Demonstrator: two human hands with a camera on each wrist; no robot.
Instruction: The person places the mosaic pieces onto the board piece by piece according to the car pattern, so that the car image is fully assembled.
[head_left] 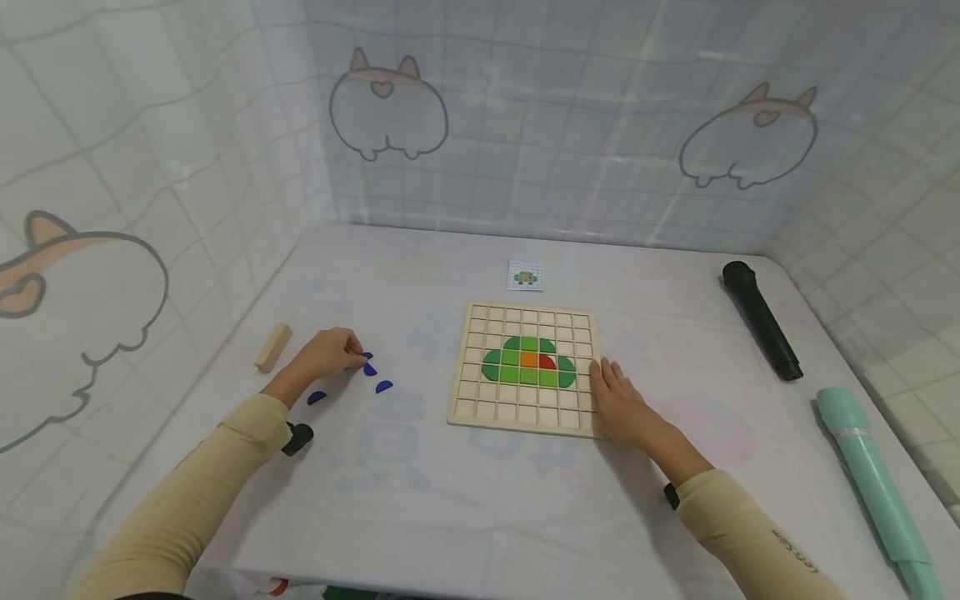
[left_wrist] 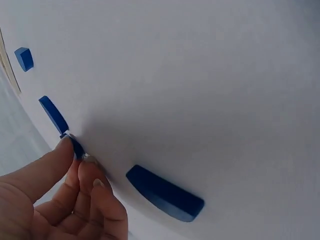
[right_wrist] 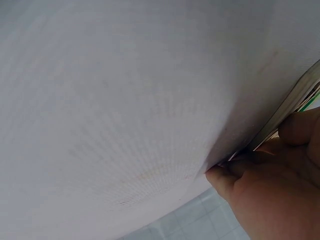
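My left hand (head_left: 327, 354) pinches a small blue half-round piece (left_wrist: 76, 148) between thumb and fingertips, low over the tablecloth. Around that hand lie other blue half-round pieces: one piece (head_left: 371, 369) right by the fingertips, another (head_left: 384, 386) to the right, and a third (head_left: 317, 397) nearer the wrist. My right hand (head_left: 621, 403) rests along the right edge of the wooden grid board (head_left: 480, 410), its fingers fairly straight. Green tiles (head_left: 509, 374), an orange tile (head_left: 528, 359) and a red tile (head_left: 547, 362) fill the board's middle squares in a rounded shape.
Behind the board lies a small picture card (head_left: 525, 276) with a similar coloured figure. A wooden block (head_left: 273, 347) sits left of the left hand. On the right side lie a black microphone (head_left: 762, 321) and a mint-green stick-like object (head_left: 873, 483). Patterned curtains enclose the table.
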